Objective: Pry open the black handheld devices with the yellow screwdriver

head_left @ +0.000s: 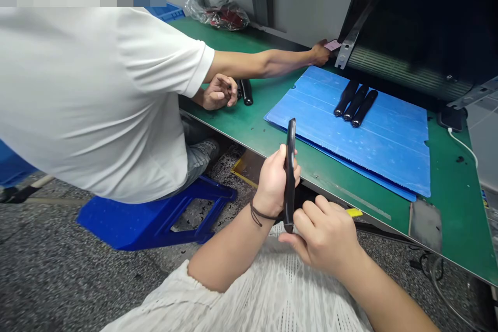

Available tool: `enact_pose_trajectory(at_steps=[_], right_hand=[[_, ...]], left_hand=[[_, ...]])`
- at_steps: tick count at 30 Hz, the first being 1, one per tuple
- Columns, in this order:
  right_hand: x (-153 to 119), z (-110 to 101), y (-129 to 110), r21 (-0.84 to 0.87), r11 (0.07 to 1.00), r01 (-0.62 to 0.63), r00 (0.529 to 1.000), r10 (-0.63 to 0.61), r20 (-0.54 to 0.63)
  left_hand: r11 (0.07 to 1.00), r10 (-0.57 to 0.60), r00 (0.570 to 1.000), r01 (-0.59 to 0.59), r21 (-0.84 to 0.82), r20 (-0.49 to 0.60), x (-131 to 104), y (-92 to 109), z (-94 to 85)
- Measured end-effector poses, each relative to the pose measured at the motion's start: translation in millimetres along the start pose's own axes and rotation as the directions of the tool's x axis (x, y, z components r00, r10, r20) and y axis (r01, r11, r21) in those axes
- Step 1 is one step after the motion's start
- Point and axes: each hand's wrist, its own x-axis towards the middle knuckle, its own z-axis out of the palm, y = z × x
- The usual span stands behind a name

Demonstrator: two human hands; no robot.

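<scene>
In the head view, the left hand (271, 179) has its grip closed round a black handle-shaped piece (290, 166) before the edge of the surface (451, 176), seemingly to steady its near end beside the right hand (327, 228). Three similar pieces (356, 103) lie side by side on blue sheeting (397, 150), presumably kept together. The right palm is hidden; I cannot tell whether its curled grip holds the yellow strip (354, 212) beyond.
</scene>
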Motion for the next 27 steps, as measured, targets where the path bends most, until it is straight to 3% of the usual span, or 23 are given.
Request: enact_pose_trajectory(at_steps=[8,12,16,21,22,24,27], right_hand=[[-1.0,4.6,-2.9,-0.175,0.983,0.047,0.989,-0.070,-0.129],[-6.7,8.5,-3.9,-0.087,0.996,-0.004,0.985,-0.011,-0.172],[-14.5,10.8,1.7,0.021,0.995,-0.101,0.992,0.102,-0.078],[-18.8,16.6,9.6,-0.234,0.960,-0.156,0.974,0.189,0.124],[-17.2,17.3,9.0,-0.186,0.962,-0.199,0.965,0.226,0.132],[-11.2,17.5,4.7,0.064,0.954,-0.292,0.954,0.286,0.094],[1.8,15.2,-6.7,0.532,0.797,-0.285,0.946,0.322,0.025]], left_hand=[[0.986,-0.111,0.989,0.096,-0.139,-0.099,12.3,-2.0,-6.1],[0.975,-0.128,0.973,0.089,-0.202,-0.190,18.5,5.9,-4.9],[0.967,-0.100,0.969,0.041,-0.252,-0.226,23.3,17.9,-11.7],[0.958,-0.002,0.965,-0.073,-0.276,-0.261,23.4,28.7,-22.0],[0.957,0.006,0.964,-0.082,-0.277,-0.266,22.0,29.6,-21.9],[0.956,0.007,0.962,-0.086,-0.279,-0.273,18.3,29.4,-19.9],[0.965,0.011,0.969,-0.075,-0.253,-0.245,14.0,23.1,-16.6]])
